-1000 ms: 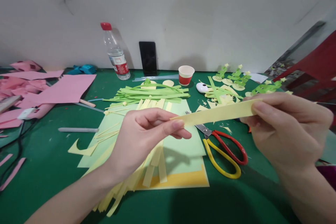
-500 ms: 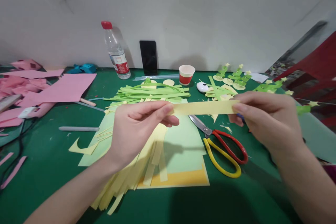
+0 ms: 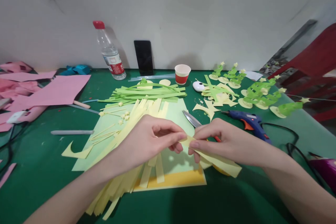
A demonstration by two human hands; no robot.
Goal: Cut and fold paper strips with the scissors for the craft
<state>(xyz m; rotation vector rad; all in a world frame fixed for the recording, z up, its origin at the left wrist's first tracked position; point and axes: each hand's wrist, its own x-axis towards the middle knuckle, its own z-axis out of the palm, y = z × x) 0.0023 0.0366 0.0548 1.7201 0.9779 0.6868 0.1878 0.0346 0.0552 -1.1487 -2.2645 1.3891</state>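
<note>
Between my two hands is a pale yellow paper strip (image 3: 219, 159). My left hand (image 3: 154, 136) pinches one part of it between thumb and finger. Close beside it, my right hand (image 3: 217, 140) pinches the strip too, and its free length slants down to the right below that hand. Under my hands lie light green paper sheets (image 3: 178, 162) with a heap of pale yellow strips (image 3: 115, 189). Scissors (image 3: 191, 119) lie beneath my right hand, their blades showing and the handles mostly covered. Thin rolled sticks with small yellow stars (image 3: 126, 116) rest left of my left hand.
Green paper strips (image 3: 147, 92) lie behind the sheets. A water bottle (image 3: 112, 59), a phone (image 3: 143, 57) and a paper cup (image 3: 182, 74) stand by the wall. Small green paper trees (image 3: 259, 92) and a blue glue gun (image 3: 249, 122) are at right; pink paper (image 3: 60, 89) at left.
My hands have come together from wide apart, my right hand moving left and down. The strip, stretched level before, now hangs slanting past my right hand. The glue gun has come into view.
</note>
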